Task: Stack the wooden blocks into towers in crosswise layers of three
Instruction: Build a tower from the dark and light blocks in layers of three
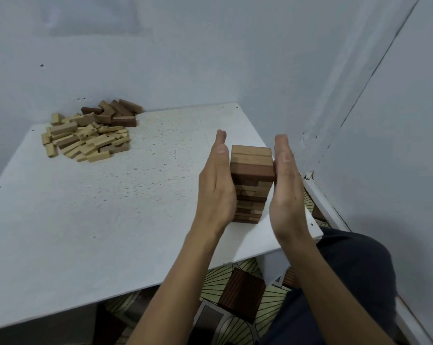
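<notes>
Step in hand: squaring up the tower (251, 180), judging by the flat palms set against its two sides.
Left hand (217, 188): fingers straight and together, palm flat on the tower's left face, gripping nothing.
Right hand (286, 190): the same, palm flat against the right face, opposite the other hand.
Tower's place: on the white desk (110, 207), near its right edge, close to the wall corner.
Towers, counted: one.
Top layer: three pale blocks side by side; a darker layer sits just below.
Layers: many, pale and dark mixed; the lower ones are too fine to count surely.
Loose blocks (91, 130): one heap at the far left of the desk, well apart from the tower, dark ones at its far side and pale ones nearer; they overlap, so no exact count, but plainly dozens.
Next move, as I judge it: ease both hands away evenly so nothing shifts, then fetch three blocks from the heap and lay them crosswise to the top layer.
Risk: uneven pressure could skew the layers.
</notes>
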Action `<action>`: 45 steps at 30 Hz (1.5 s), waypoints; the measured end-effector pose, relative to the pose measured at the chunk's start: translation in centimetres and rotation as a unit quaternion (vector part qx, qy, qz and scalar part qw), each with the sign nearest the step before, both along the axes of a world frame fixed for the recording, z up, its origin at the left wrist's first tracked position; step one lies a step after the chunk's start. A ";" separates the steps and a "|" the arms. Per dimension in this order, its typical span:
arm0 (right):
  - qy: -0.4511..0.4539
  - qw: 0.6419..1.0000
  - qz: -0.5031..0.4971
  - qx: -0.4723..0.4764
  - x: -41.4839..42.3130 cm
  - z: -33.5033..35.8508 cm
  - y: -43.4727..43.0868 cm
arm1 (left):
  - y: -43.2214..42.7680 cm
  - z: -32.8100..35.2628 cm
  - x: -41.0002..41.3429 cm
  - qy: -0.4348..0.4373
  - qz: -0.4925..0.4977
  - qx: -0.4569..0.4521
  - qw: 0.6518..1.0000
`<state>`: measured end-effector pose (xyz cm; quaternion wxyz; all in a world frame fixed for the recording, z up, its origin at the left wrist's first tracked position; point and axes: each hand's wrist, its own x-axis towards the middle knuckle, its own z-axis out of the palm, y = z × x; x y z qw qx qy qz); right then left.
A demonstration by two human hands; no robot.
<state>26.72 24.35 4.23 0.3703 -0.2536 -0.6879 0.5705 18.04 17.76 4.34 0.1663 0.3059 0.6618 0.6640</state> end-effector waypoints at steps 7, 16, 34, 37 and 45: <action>0.005 1.000 0.001 -0.017 -0.6 -0.3 0.0 | 0.4 -0.4 0.0 0.011 -0.009 -0.021 1.000; 0.002 1.000 0.011 -0.010 -0.7 -0.8 -0.2 | 0.5 -0.4 0.5 0.007 -0.026 -0.031 0.999; -0.059 0.994 0.040 0.084 1.9 1.5 3.2 | -1.6 0.3 -2.7 0.089 -0.086 -0.042 0.991; -0.229 0.945 0.139 0.187 3.6 4.9 6.6 | -2.7 2.5 -5.6 0.193 -0.160 -0.141 0.958; -0.406 0.819 0.254 0.316 1.1 8.8 8.8 | -1.1 6.9 -8.1 0.287 -0.255 -0.305 0.871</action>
